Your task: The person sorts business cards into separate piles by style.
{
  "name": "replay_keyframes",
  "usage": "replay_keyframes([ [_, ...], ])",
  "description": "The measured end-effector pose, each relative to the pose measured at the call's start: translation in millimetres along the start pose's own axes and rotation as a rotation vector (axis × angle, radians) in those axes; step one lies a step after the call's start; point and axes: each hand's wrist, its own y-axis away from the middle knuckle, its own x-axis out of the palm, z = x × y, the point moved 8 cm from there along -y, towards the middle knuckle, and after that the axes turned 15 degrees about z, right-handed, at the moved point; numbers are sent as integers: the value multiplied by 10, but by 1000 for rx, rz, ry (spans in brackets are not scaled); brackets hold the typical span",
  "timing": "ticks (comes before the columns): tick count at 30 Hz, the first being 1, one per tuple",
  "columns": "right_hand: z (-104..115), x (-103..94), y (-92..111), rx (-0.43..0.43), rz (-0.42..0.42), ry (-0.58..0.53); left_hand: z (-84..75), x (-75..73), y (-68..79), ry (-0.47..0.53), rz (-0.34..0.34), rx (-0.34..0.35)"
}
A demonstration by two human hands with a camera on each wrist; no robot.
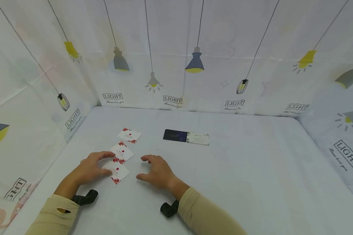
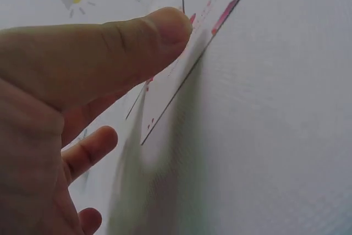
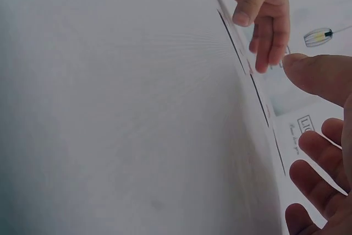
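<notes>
Three white cards with red floral corners lie in a slanting row on the left of the white table in the head view: a far card (image 1: 129,135), a middle card (image 1: 124,152) and a near card (image 1: 119,172). At their left edges is my left hand (image 1: 89,168), its thumb over the near card and its index finger at the middle one. The left wrist view shows that thumb (image 2: 126,48) in front of a card (image 2: 176,83); contact is hard to tell. My right hand (image 1: 159,173) hovers to the right of the cards, fingers apart and loosely bent, holding nothing.
Farther back, a dark blue card (image 1: 175,135) lies side by side with a cream card (image 1: 198,138) with a leafy border. White cloth walls (image 1: 170,39) printed with lamps enclose the table (image 1: 238,182) at the back and sides. Each wrist carries a black mount (image 1: 86,197).
</notes>
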Motion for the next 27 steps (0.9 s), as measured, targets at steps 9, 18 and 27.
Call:
replay_keyframes([
  [9, 70, 88, -17, 31, 29, 47, -4, 50, 5, -37, -57, 53],
  [18, 145, 227, -80, 66, 88, 229, -141, 164, -86, -158, -130, -5],
  [27, 156, 259, -86, 98, 110, 350, -435, 253, -110, -255, -168, -19],
])
